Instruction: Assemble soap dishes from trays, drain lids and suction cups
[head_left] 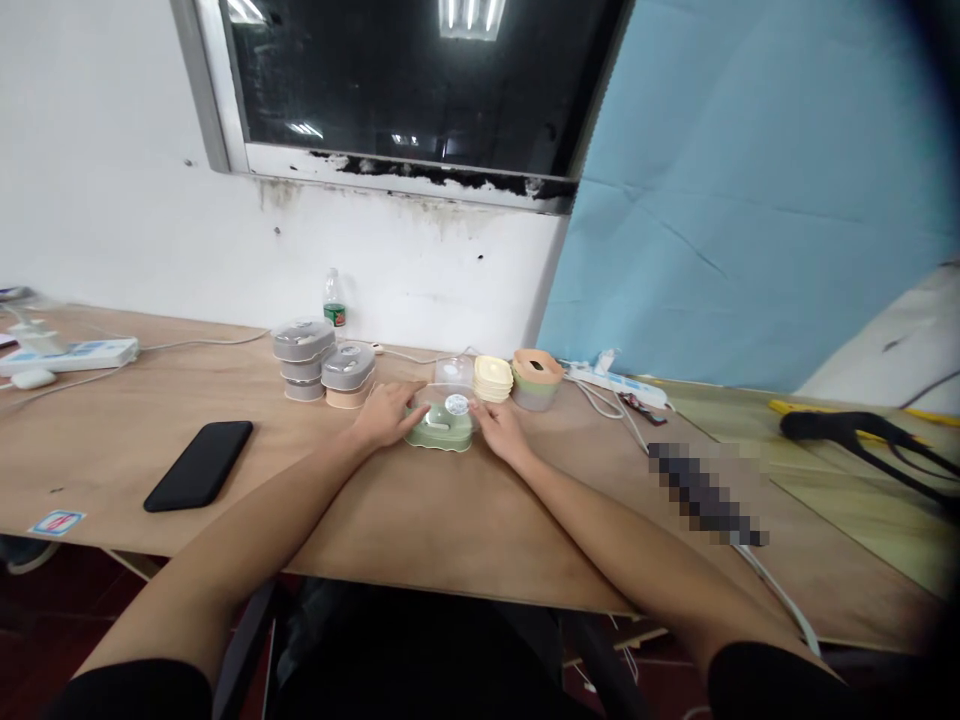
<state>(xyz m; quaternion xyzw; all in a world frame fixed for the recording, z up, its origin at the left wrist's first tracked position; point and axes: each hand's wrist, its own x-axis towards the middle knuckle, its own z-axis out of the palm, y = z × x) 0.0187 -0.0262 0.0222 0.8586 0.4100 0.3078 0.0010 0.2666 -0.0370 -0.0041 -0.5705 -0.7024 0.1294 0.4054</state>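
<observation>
The left arm (277, 515) and the right arm (622, 545) stretch forward, converging toward the wrists. The left hand (384, 415) has its back upward, the thumb separated from the extended fingers. The right hand (502, 432) turns inward, with its fingers slightly bent. The two hands are near each other, not touching.

Looks like smooth plastic on the green box (442, 440), clear and glossy at its cover (442, 401). Shows smooth wood across the table (442, 520), clear plastic on the bottle (332, 288), reflective glass in the window (420, 95).
</observation>
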